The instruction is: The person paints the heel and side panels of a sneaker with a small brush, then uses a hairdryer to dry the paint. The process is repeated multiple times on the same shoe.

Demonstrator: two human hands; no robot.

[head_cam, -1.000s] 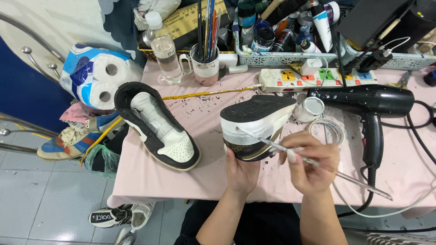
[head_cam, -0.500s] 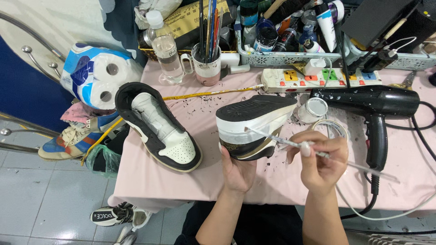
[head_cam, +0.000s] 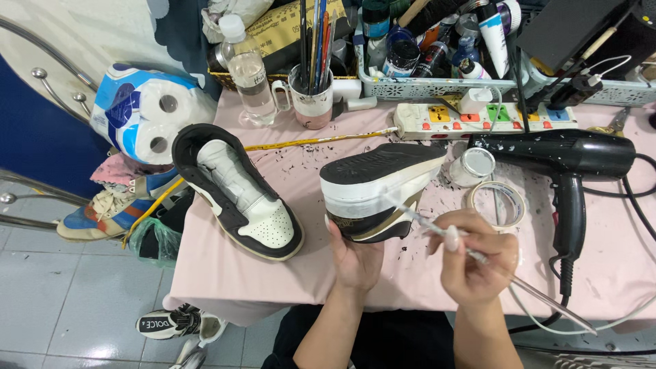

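Both hands are busy: left hand (head_cam: 355, 256) grips an upturned sneaker (head_cam: 379, 191), right hand (head_cam: 471, 263) pinches a thin brush (head_cam: 478, 256) against its white midsole. A wobble could smear paint onto the black sole.

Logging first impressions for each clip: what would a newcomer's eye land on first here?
At centre, the left hand holds a sneaker sole-up over the pink table, while the right hand points a thin brush at its white midsole. To the left, a second black-and-white sneaker lies on the table. On the right lies a black hair dryer, with a crowded tray of paint bottles along the back edge.
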